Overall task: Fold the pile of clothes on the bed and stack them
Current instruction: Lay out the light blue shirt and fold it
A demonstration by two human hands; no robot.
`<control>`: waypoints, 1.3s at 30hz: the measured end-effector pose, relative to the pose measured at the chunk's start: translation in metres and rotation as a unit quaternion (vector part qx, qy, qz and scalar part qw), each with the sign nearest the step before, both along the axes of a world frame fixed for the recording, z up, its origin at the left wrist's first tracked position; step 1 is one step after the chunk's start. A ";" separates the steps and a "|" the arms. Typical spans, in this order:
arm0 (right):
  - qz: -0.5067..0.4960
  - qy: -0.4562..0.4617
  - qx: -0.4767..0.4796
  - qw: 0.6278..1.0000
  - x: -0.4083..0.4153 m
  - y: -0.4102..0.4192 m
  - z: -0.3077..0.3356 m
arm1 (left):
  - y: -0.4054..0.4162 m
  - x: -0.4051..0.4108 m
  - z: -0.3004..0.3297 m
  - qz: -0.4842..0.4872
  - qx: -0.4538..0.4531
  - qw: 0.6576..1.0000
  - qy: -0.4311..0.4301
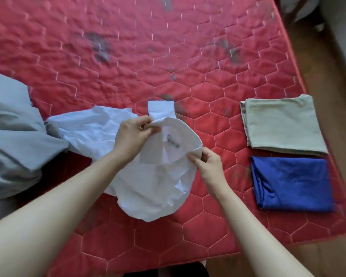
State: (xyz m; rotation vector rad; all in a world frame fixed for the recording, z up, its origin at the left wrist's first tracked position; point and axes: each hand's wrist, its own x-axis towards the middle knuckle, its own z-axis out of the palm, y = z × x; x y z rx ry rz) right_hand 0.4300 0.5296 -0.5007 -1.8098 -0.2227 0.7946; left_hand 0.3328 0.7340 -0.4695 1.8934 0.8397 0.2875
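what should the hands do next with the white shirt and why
Probably lift the white shirt by its collar and spread it flat on the red quilt. Left hand and right hand both pinch the collar, yet the body lies crumpled, one sleeve trailing toward the grey pile.

A white collared shirt [152, 176] lay rumpled at the middle of the red quilted bed [168, 56], its collar lifted and curved open, a small label showing inside. One cuffed sleeve end poked out flat just beyond the collar, and the rest of the cloth trailed off to the left. There it met a grey heap of unfolded clothes [12, 136] bunched at the left edge. Over on the right, well apart from the shirt, sat two folded pieces side by side, not stacked: a beige folded garment [282, 124] farther off, and a bright blue folded garment [290, 182] nearer, its surface slightly creased.
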 end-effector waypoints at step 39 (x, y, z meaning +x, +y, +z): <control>-0.029 -0.430 0.142 0.891 0.057 0.032 0.631 | -0.071 0.024 0.569 0.226 0.143 0.911 -0.314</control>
